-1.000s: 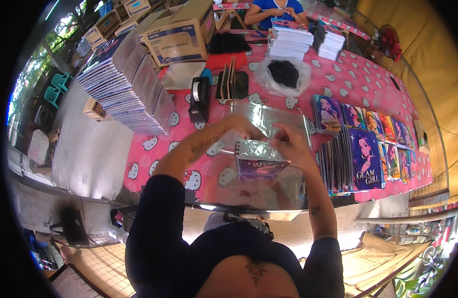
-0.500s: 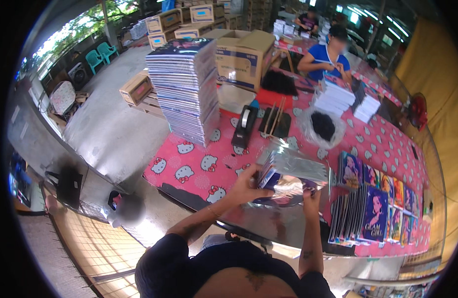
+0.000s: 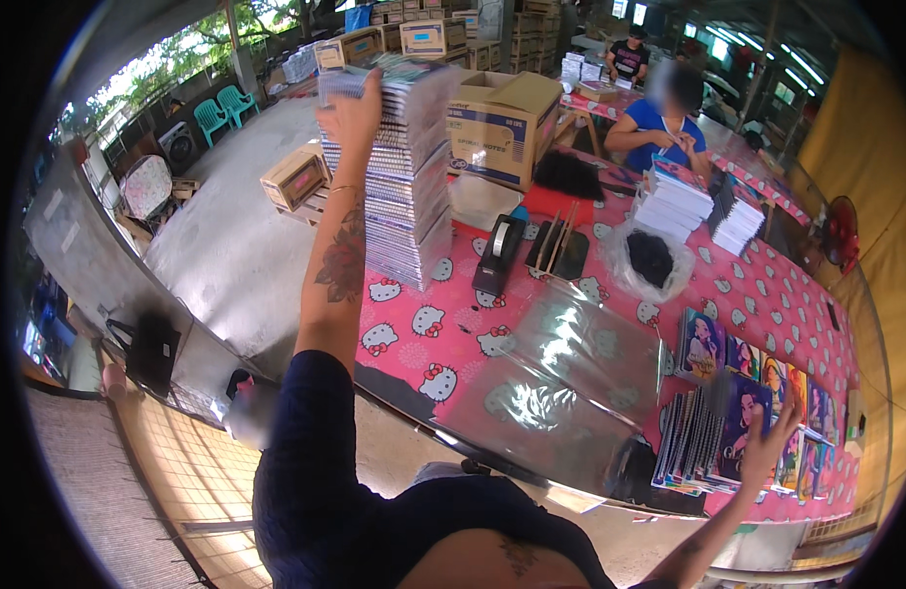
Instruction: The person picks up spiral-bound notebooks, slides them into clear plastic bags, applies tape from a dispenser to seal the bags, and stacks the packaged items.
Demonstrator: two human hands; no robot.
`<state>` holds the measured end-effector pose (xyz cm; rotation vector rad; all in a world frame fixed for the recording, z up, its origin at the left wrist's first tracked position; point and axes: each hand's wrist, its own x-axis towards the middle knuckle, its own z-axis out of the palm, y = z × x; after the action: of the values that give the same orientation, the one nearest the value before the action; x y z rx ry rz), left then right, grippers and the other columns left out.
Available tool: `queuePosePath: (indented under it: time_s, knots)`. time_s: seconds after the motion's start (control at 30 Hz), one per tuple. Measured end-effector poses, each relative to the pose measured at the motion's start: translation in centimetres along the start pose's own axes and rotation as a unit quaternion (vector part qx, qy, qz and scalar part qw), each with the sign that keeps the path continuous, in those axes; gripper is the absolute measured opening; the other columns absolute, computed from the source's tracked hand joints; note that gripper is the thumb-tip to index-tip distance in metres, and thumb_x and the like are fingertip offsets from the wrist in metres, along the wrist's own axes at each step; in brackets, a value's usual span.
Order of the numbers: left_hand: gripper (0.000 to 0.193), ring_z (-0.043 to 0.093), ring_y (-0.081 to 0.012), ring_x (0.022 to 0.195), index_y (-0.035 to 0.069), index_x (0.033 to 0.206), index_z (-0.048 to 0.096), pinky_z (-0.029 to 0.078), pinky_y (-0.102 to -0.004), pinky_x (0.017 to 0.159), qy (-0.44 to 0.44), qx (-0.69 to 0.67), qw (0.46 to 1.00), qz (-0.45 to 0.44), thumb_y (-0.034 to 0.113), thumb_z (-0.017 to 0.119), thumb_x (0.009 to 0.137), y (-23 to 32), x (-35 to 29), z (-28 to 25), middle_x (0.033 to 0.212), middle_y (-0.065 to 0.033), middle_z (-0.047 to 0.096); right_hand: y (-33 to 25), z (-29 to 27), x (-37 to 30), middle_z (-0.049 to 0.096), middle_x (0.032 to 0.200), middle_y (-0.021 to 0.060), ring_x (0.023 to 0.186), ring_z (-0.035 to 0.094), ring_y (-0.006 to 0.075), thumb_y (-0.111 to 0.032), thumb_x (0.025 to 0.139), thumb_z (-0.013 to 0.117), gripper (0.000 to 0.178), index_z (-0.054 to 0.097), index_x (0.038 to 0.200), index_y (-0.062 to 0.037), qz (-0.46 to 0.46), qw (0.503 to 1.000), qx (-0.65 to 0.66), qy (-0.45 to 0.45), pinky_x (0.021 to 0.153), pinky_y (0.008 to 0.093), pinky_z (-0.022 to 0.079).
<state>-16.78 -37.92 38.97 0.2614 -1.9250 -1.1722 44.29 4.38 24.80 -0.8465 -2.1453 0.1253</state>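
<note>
A tall stack of spiral notebooks (image 3: 409, 206) in clear wrap rises at the left of the table. At its top, my left hand (image 3: 353, 113) is closed around the near edge of the uppermost notebook bundle (image 3: 404, 86). My right hand (image 3: 770, 442) is over the notebooks at the right, fingers apart and holding nothing. Just beside it are a purple-covered notebook (image 3: 744, 417) and a fanned row of spiral notebooks (image 3: 687, 432). Clear plastic sheets (image 3: 561, 378) lie flat on the table in front of me.
A black tape dispenser (image 3: 499, 253), thin sticks (image 3: 563, 236) and a plastic bag with black contents (image 3: 649, 260) lie on the pink patterned table (image 3: 404, 334). An open carton (image 3: 497, 128) stands behind. Across the table, a person in blue (image 3: 659, 133) works near white stacks (image 3: 669, 201).
The wrapped bundle both hands held in front of me is now gone from there. My left hand has moved up to the tall stack's top; my right hand has moved right, to the loose notebooks.
</note>
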Motion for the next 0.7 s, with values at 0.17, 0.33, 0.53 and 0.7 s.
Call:
queuePosePath:
  time_s: [0.17,0.33,0.53,0.7]
  knots:
    - [0.058,0.039,-0.0498,0.126,0.002,0.133,0.052,0.032,-0.0564,0.104,0.15,-0.052,0.983,0.088,0.039,0.056,0.088,-0.1,-0.4,3.9,0.13,-0.04,0.043,15.4,-1.8,-3.0,0.053,0.138,0.0219,0.131,0.046,0.0322,-0.049,0.098,0.054,0.067,0.044,0.143,-0.001,0.193,0.961,-0.003,-0.2,0.109,0.0381,0.034]
    - [0.034,0.044,-0.0499,0.121,0.004,0.105,0.072,0.038,-0.0528,0.103,0.184,-0.024,0.969,0.162,0.027,0.051,0.092,0.0,1.4,3.8,0.131,-0.0379,0.044,16.9,-1.3,-3.9,0.054,0.137,0.0203,0.128,0.049,0.0292,-0.056,0.098,0.049,0.074,0.044,0.142,0.0036,0.24,0.922,0.133,-0.273,0.109,0.0361,0.034]
    - [0.037,0.047,-0.0478,0.116,-0.003,0.112,0.066,0.038,-0.0508,0.101,0.201,0.003,0.964,0.176,0.026,0.052,0.093,0.6,2.3,1.6,0.124,-0.0342,0.048,16.3,-1.4,-2.8,0.063,0.122,0.0168,0.114,0.056,0.0241,-0.057,0.094,0.056,0.071,0.056,0.129,0.0045,0.225,0.914,0.171,-0.291,0.103,0.0337,0.038]
    - [0.03,0.054,-0.0364,0.108,-0.003,0.12,0.056,0.041,-0.0469,0.096,-0.226,-0.32,0.901,0.185,0.017,0.045,0.1,6.4,-23.6,1.7,0.116,-0.0217,0.057,17.1,-4.0,-1.7,0.068,0.111,0.0081,0.107,0.057,0.0149,-0.055,0.091,0.062,0.064,0.066,0.117,0.0043,0.288,0.896,0.203,-0.269,0.099,0.0285,0.039]
